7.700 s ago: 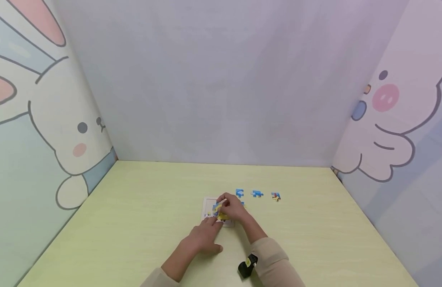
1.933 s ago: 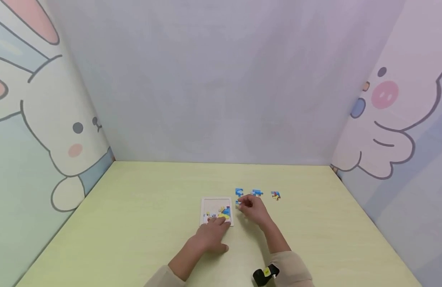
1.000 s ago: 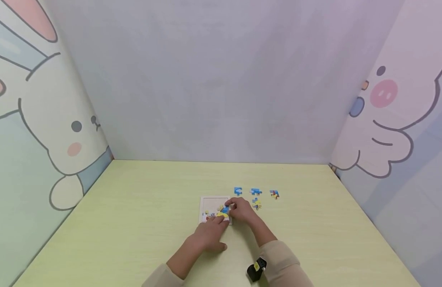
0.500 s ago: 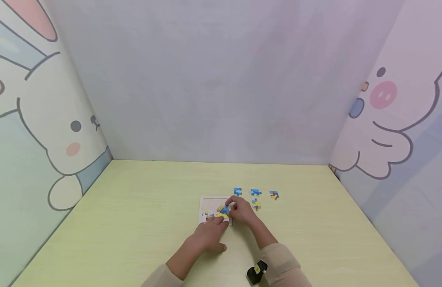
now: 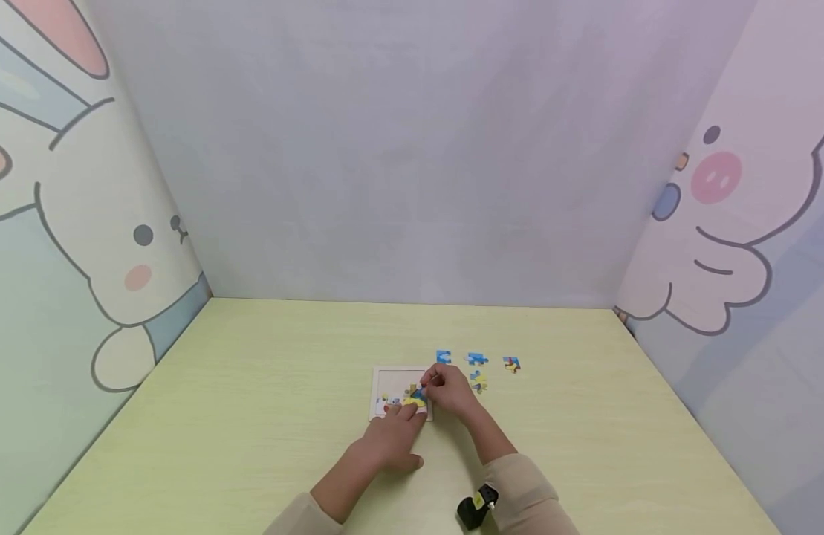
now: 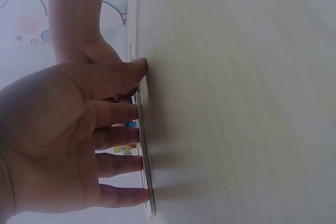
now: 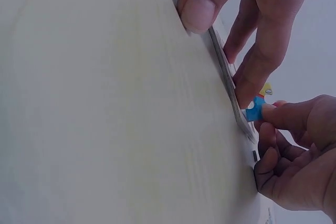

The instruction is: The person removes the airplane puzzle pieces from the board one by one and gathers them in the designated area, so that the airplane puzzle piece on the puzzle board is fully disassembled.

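Note:
A shallow jigsaw tray (image 5: 373,395) with a pale rim lies on the table, several printed pieces along its near side, one yellow and blue patch (image 5: 417,400) at the right. My left hand (image 5: 393,437) rests on the tray's near edge, fingers straight and spread, as the left wrist view also shows. My right hand (image 5: 453,391) is at the tray's right side. In the right wrist view its thumb and finger pinch a mostly blue puzzle piece (image 7: 254,110) just over the tray's edge. The fingers hide part of that piece.
Behind and right of the tray lie loose pieces: a blue one (image 5: 443,357), another blue one (image 5: 476,359), a red and blue one (image 5: 512,364), and a yellow one (image 5: 478,381) beside my right hand. A black wrist device (image 5: 477,508) sits by the right sleeve.
My right hand was over the tray's middle, then by the loose pieces, and came back left to the tray's right side with a puzzle piece. My left hand has stayed at the near edge.

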Motion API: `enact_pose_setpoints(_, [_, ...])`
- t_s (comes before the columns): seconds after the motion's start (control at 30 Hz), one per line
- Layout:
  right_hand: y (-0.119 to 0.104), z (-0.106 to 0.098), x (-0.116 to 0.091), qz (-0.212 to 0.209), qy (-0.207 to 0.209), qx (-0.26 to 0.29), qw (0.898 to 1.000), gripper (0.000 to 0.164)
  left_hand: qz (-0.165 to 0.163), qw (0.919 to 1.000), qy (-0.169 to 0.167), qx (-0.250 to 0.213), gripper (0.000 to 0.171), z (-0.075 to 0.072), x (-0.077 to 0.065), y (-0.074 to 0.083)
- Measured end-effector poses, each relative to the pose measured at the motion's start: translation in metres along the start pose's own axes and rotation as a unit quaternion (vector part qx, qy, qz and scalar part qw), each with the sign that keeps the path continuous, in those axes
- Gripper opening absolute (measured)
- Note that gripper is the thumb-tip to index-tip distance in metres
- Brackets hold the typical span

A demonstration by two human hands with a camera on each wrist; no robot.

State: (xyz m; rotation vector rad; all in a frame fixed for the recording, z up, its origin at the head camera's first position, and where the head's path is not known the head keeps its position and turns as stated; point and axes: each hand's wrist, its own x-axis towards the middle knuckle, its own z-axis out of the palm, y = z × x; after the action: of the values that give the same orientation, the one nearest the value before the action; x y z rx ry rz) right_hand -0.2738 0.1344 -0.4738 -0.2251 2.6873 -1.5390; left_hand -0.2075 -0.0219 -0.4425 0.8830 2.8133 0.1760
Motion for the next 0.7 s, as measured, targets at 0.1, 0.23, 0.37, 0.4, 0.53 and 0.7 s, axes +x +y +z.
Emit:
enact_pose_setpoints(0.1, [-0.0002, 0.0002, -0.0001, 0.003, -0.001, 0.008, 1.000, 0.008, 0.000, 1.0000, 0.001, -0.002, 0.068, 0.0005, 0.0000, -0.0009])
enact_pose_setpoints(0.23, [-0.0027, 0.0006, 0.0007, 0.015, -0.002, 0.001, 1.000, 0.006, 0.002, 1.0000, 0.000, -0.004, 0.067, 0.0007, -0.0001, -0.0019])
enact_pose_setpoints(0.37, [-0.0042, 0.0001, 0.0024, 0.024, 0.006, 0.006, 1.000, 0.007, 0.003, 1.0000, 0.005, -0.003, 0.066, 0.0011, 0.0003, -0.0024])
enact_pose_setpoints(0.4, [-0.0042, -0.0001, 0.0028, 0.027, 0.009, 0.008, 1.000, 0.007, 0.004, 1.0000, 0.006, -0.002, 0.066, 0.0011, 0.0004, -0.0026])
enact_pose_setpoints(0.53, [-0.0029, -0.0014, 0.0039, 0.033, 0.015, 0.014, 0.999, 0.009, 0.003, 1.0000, 0.009, 0.000, 0.065, 0.0009, 0.0004, -0.0026])
enact_pose_setpoints(0.7, [-0.0015, -0.0021, 0.0022, 0.035, 0.008, 0.030, 0.999, 0.009, 0.007, 0.9999, 0.012, -0.003, 0.064, -0.0001, -0.0005, -0.0017])
